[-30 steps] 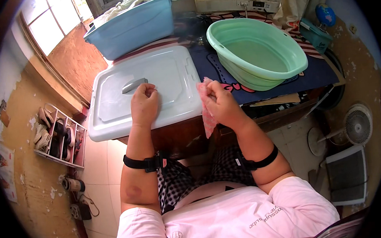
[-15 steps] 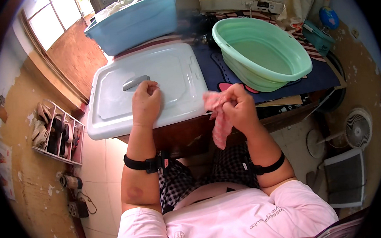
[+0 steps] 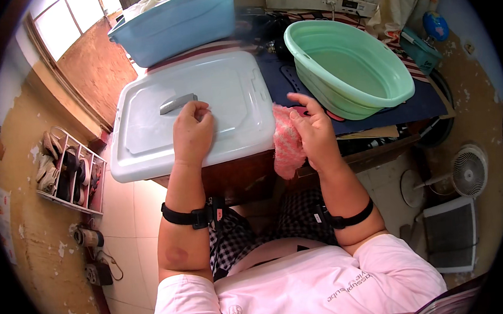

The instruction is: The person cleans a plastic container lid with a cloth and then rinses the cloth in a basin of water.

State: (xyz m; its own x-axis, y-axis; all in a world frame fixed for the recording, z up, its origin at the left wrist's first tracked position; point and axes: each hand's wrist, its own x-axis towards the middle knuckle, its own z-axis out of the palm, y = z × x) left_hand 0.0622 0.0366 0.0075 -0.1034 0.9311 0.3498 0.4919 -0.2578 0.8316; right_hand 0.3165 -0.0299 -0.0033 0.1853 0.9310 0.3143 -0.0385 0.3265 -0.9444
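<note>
Pink cloth dangling at the white lid's 4 o'clock edge, pinched under the thumb of a part-spread right hand! At the cloth's 9 o'clock, the left hand curls beside a grey handle; any grip, can't tell. Green basin at 1 o'clock, blue tub at 11!
</note>
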